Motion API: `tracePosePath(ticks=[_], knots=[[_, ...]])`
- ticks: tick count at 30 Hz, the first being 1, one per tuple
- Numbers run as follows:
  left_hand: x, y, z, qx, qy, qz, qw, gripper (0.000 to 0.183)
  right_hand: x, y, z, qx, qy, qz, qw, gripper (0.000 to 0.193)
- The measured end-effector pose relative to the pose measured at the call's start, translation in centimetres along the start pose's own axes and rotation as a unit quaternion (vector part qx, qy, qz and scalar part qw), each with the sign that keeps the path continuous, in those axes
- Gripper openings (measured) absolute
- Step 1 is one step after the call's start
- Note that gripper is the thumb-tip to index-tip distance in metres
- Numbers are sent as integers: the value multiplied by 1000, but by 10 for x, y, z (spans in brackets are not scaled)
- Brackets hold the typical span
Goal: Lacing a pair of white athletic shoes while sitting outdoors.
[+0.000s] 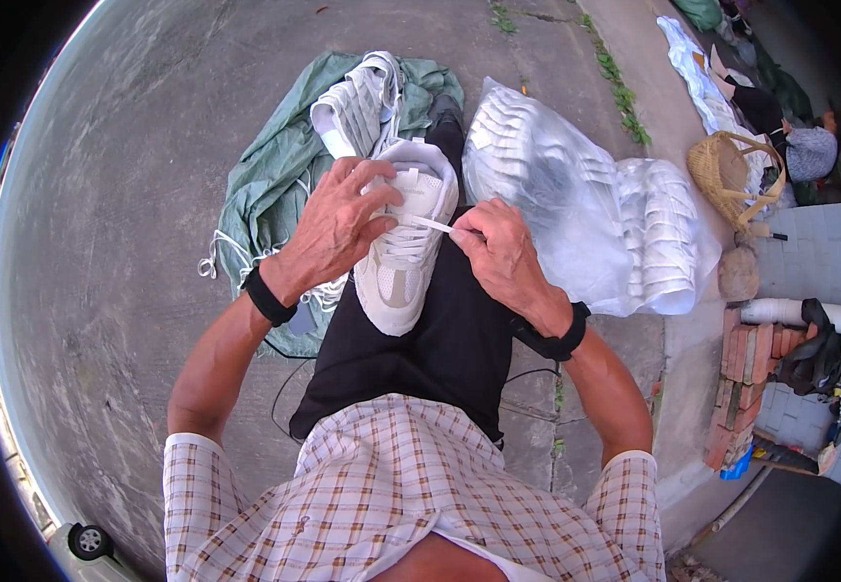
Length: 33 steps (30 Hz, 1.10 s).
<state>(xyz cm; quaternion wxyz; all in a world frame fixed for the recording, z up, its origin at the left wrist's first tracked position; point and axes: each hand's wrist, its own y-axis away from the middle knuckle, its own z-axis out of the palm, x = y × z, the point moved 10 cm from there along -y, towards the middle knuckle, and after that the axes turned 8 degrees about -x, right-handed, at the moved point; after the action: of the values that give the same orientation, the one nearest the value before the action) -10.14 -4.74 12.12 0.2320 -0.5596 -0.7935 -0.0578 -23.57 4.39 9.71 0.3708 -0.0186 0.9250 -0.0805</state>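
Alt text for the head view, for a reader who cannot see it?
Left hand steadies a white sneaker on the person's lap while the right hand pinches its lace. Ahead on the concrete: more sneakers on a green sack and a clear bag.

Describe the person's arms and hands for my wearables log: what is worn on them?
Both hands, left and right, are bare, no gloves. Each wrist carries a black band. The forearms are uncovered; short checked sleeves in cream and brown end above the elbows.
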Motion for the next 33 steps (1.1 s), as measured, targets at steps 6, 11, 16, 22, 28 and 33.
tracePosePath(ticks=[6, 11, 16, 22, 28, 33], knots=[[7, -11, 3, -55, -60, 16, 997, 18, -45, 32, 17, -33, 6, -116, 993, 10], [6, -13, 4, 1, 9, -29, 1000, 17, -41, 35, 34, -50, 35, -123, 991, 8], [8, 8, -2, 105, 62, -68, 990, 15, -42, 19, 9, -6, 31, -80, 996, 7], [3, 6, 0, 101, 72, -66, 990, 14, -18, -25, 23, -83, 67, -39, 994, 13], [2, -3, -1, 63, 35, -51, 996, 13, -18, -40, 35, -141, 128, -49, 980, 12], [-20, -6, 9, 23, 95, -92, 991, 12, 19, -38, 55, -267, -285, 150, 908, 11]])
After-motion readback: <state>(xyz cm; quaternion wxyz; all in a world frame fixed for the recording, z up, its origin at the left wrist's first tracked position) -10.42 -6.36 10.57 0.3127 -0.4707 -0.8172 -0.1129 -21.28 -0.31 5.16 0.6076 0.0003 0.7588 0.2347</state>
